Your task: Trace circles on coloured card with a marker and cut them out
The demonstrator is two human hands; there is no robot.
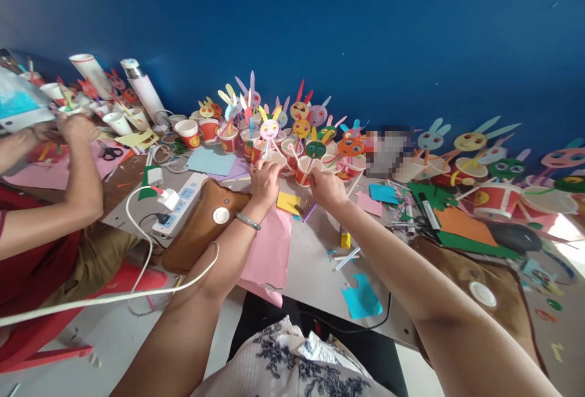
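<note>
Cup (276,158) sits beyond left hand (265,185), in its grip; second cup (305,172) beyond right hand (329,189) — gripped.

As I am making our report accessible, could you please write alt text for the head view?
A person's left grip touches a paper cup and the right grip a second cup, among more cups and colourful paper rabbit faces on a cluttered table. A blue wall stands behind; a co-worker's hands show at far left.
</note>
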